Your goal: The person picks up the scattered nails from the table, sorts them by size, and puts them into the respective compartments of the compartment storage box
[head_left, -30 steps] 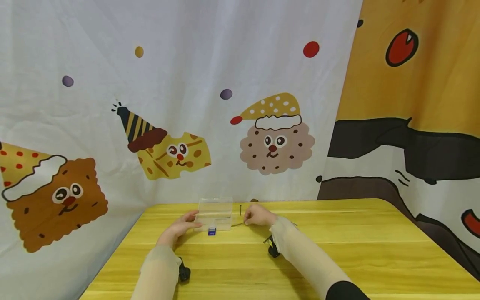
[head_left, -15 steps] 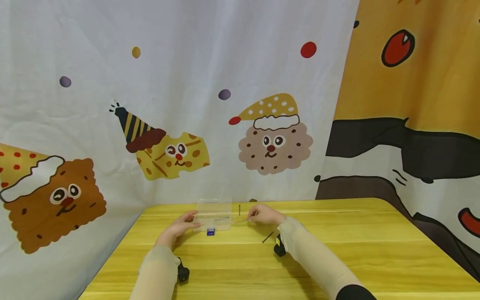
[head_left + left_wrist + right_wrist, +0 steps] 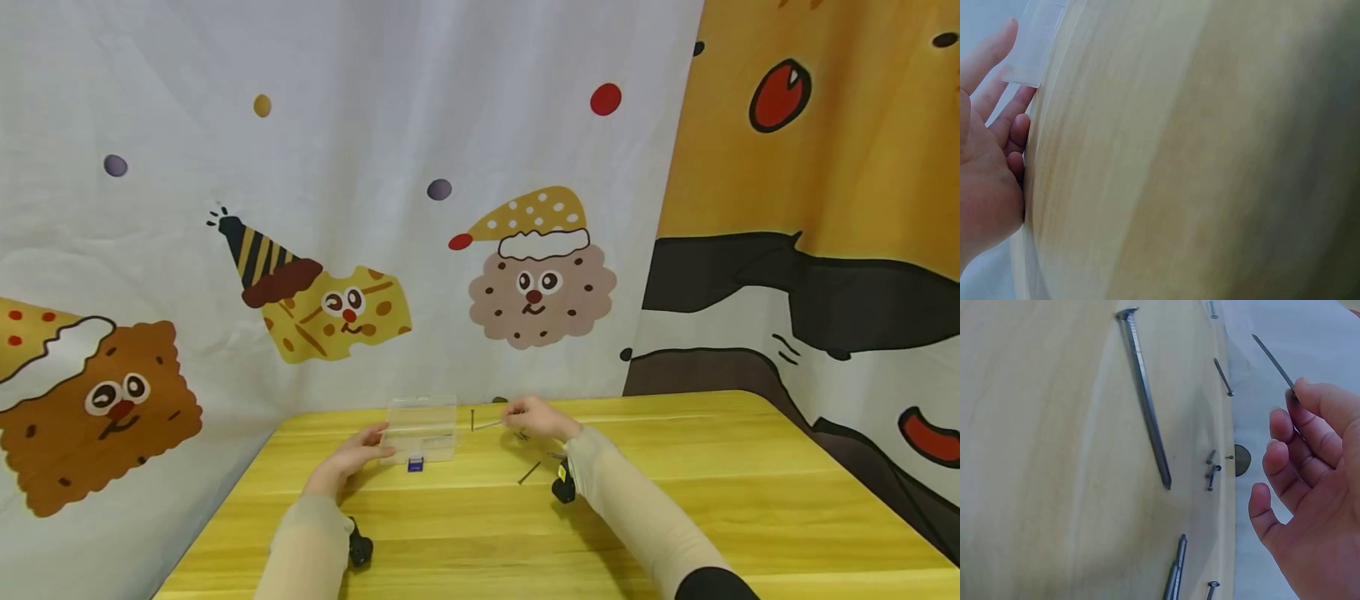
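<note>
A clear plastic box (image 3: 420, 451) with a blue latch (image 3: 416, 465) stands with its lid raised at the table's far side. My left hand (image 3: 348, 460) holds its left end, thumb at the front and fingers behind; the left wrist view shows just a corner of the box (image 3: 1032, 53). To the right of the box, my right hand (image 3: 542, 418) pinches a nail (image 3: 1274, 359) between thumb and index finger near its head. The nail's point extends left, above the table. Another nail (image 3: 472, 419) lies between the box and this hand.
Loose nails lie on the wooden table (image 3: 465, 533), including one (image 3: 529, 472) nearer me and a small cluster (image 3: 1212, 470) below my right hand. More metal nails (image 3: 1175, 569) show in the right wrist view. A printed curtain (image 3: 360, 125) hangs behind the table.
My right hand has moved up and to the right with the nail, uncovering other nails on the table. My left hand stays at the box. The head view has turned slightly right.
</note>
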Demonstrator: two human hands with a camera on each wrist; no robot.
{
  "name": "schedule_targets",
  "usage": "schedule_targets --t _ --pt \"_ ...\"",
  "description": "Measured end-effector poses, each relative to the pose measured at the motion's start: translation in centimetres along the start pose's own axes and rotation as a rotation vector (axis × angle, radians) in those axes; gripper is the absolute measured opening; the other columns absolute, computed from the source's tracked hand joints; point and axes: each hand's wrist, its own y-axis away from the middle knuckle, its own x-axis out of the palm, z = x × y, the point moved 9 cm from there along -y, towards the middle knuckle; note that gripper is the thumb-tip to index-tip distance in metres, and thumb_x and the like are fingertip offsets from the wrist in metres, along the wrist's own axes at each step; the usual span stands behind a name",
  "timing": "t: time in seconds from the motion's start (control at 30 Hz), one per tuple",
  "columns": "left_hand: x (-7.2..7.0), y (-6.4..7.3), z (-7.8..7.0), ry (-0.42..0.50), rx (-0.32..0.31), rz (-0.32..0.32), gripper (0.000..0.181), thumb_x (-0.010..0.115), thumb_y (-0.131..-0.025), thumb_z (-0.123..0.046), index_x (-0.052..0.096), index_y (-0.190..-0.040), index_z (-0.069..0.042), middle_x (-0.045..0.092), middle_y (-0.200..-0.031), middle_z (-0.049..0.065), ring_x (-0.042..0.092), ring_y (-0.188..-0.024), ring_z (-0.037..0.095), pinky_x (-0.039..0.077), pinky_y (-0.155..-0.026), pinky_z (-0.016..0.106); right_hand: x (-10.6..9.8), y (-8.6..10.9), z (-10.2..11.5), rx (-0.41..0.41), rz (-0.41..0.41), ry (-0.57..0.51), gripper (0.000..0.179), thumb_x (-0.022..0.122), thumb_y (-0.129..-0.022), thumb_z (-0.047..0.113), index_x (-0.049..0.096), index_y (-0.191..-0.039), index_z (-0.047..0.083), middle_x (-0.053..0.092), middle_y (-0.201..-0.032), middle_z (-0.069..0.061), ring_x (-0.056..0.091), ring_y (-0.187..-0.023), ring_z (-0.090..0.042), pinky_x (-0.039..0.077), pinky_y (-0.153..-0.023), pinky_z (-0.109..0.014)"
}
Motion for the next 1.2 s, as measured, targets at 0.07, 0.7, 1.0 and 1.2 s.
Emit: schedule_targets --t 0.07,0.7,1.0,1.2 --pt "-0.1 0.0 0.1 0.004 -0.004 -0.003 0.071 0.069 -0.091 -0.018 0.033 -0.150 -0.002 0.027 -0.150 0.033 0.024 -0.137 0.048 0.020 -0.109 0.063 -0.3 0.0 0.1 0.000 -0.008 -0.005 0.025 0.052 -0.101 0.014 0.066 -0.104 -0.006 0.062 -0.094 -0.021 0.045 -0.070 -0.015 0.044 -0.068 -0.032" --pt "-0.8 -0.1 0.4 0.009 -0.015 -0.011 0.077 0.071 -0.089 -0.022 0.031 -0.151 -0.002 0.026 -0.150 0.034 0.023 -0.137 0.049 0.018 -0.109 0.063 -2.1 -2.0 2.3 -0.011 -0.051 -0.012 0.022 0.056 -0.099 0.017 0.070 -0.106 0.001 0.066 -0.108 -0.017 0.057 -0.084 -0.026 0.048 -0.083 -0.054" --pt "-0.3 0.5 -0.5 0.008 -0.005 0.001 0.074 0.071 -0.089 -0.019 0.032 -0.150 -0.001 0.025 -0.151 0.033 0.022 -0.139 0.048 0.019 -0.109 0.063 -2.2 -2.4 3.4 -0.007 -0.062 -0.046 0.020 0.055 -0.099 0.013 0.069 -0.105 0.001 0.066 -0.105 -0.020 0.058 -0.079 -0.015 0.051 -0.074 -0.034" --pt "-0.1 0.5 -0.6 0.007 0.001 0.000 0.076 0.073 -0.088 -0.021 0.033 -0.150 -0.001 0.026 -0.150 0.032 0.023 -0.138 0.048 0.019 -0.109 0.063 -2.1 -2.9 3.8 -0.002 -0.060 -0.069 0.019 0.055 -0.100 0.015 0.069 -0.104 0.002 0.067 -0.095 -0.010 0.058 -0.077 -0.017 0.050 -0.072 -0.032"
